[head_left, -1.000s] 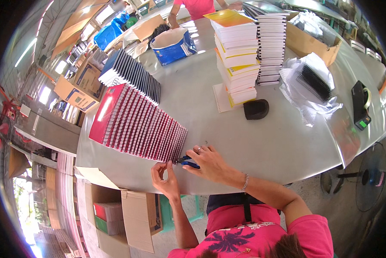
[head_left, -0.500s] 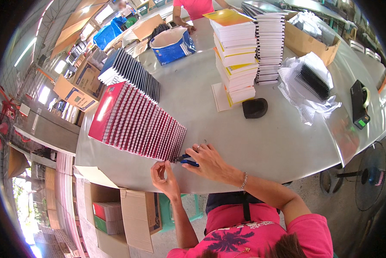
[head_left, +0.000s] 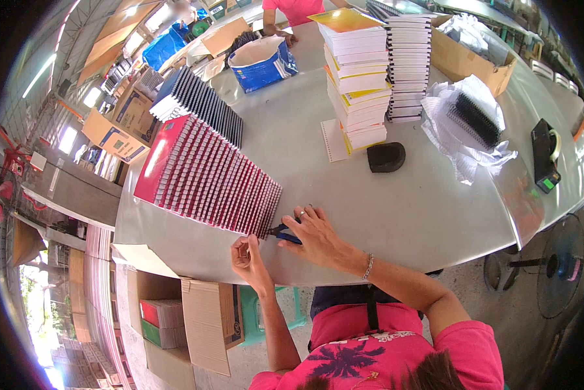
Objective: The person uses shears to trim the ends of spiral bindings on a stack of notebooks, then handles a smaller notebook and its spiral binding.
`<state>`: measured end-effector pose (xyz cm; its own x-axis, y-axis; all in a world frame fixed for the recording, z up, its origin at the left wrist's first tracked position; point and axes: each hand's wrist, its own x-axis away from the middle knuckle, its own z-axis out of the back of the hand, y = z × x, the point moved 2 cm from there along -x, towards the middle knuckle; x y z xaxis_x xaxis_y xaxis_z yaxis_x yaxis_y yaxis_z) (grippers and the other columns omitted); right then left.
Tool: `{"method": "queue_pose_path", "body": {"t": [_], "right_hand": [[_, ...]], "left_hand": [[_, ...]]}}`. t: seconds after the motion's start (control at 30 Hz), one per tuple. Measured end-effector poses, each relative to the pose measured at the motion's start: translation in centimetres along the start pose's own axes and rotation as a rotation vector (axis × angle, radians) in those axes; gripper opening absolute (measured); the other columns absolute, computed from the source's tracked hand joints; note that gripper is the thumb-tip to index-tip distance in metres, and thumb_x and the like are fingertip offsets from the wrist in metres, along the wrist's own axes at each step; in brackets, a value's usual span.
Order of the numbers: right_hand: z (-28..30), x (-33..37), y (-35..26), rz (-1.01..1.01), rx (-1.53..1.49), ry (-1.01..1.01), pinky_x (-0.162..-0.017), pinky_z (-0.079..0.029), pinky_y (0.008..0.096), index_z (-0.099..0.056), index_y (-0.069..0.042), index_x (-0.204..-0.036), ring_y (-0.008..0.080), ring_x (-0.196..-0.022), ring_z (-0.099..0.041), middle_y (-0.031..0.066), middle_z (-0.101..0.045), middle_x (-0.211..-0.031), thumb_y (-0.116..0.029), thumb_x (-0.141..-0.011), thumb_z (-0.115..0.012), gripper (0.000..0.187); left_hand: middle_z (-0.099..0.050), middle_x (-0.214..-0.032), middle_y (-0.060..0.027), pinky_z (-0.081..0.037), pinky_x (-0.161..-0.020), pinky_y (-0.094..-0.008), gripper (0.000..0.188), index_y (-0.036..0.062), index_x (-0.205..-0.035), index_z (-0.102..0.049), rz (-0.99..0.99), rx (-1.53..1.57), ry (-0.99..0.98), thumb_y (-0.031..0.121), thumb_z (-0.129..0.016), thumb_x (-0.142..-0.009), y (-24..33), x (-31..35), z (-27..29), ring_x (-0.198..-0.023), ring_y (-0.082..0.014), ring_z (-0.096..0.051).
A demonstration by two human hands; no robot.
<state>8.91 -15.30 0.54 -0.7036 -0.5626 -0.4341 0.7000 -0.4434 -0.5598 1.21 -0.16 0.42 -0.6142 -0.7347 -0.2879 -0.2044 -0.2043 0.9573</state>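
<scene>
A tall stack of red spiral-bound books point(head_left: 204, 179) stands at the left of the table, its white-and-red coil edges facing me. My right hand point(head_left: 323, 244) is closed around blue-handled pliers point(head_left: 287, 236), whose dark jaws touch or nearly touch the coil edge at the stack's near corner. Beside that corner, my left hand point(head_left: 250, 261) is curled with thumb and fingertips pinched together. What it grips there, if anything, is too small to tell.
Behind the red stack are dark blue coil-bound books point(head_left: 204, 107). A blue container point(head_left: 263, 68), tall book stacks point(head_left: 357, 84), a black block point(head_left: 386, 157), black coils point(head_left: 475, 120) on white wrapping and a carton point(head_left: 474, 55) share the table point(head_left: 428, 208). An open carton point(head_left: 207, 322) stands below left. Opposite sits a person point(head_left: 295, 12).
Both hands and the pliers have shifted slightly, staying at the red stack's near corner. The left fingers look more curled. The co-worker's arm across the table has moved a little.
</scene>
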Motion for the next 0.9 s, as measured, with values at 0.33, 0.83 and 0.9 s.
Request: {"method": "queue_pose_path", "body": {"t": [0.33, 0.83, 0.9], "right_hand": [[0.2, -0.2, 0.7, 0.007, 0.089, 0.021, -0.096, -0.039, 0.0446, -0.059, -0.007, -0.116, 0.0329, -0.107, -0.053, 0.0179, -0.057, -0.112, -0.040, -0.085, -0.071, 0.047], [-0.3, 0.5, 0.9, -0.027, 0.142, -0.027, -0.097, -0.034, 0.0539, -0.055, -0.008, -0.127, 0.0348, -0.119, -0.046, 0.0203, -0.051, -0.127, -0.039, -0.078, -0.077, 0.062], [-0.6, 0.5, 1.1, -0.070, 0.138, -0.029, -0.098, -0.033, 0.0554, -0.054, -0.008, -0.129, 0.0350, -0.122, -0.045, 0.0204, -0.050, -0.130, -0.039, -0.076, -0.078, 0.066]], "left_hand": [[-0.059, -0.081, -0.0033, -0.044, -0.074, -0.0262, 0.016, 0.0015, -0.093, -0.061, -0.001, 0.019, 0.008, 0.015, -0.069, -0.093, 0.0, 0.1, -0.2, -0.077, -0.0113, -0.055], [-0.056, -0.081, 0.0012, -0.038, -0.068, -0.0232, 0.019, 0.0024, -0.091, -0.058, 0.008, 0.052, 0.000, 0.017, -0.068, -0.095, 0.0, 0.2, -0.5, -0.075, -0.0063, -0.048], [-0.055, -0.081, 0.0015, -0.038, -0.067, -0.0230, 0.019, 0.0026, -0.091, -0.058, 0.010, 0.057, -0.007, 0.018, -0.069, -0.095, -0.1, 0.2, -0.5, -0.075, -0.0061, -0.047]]}}
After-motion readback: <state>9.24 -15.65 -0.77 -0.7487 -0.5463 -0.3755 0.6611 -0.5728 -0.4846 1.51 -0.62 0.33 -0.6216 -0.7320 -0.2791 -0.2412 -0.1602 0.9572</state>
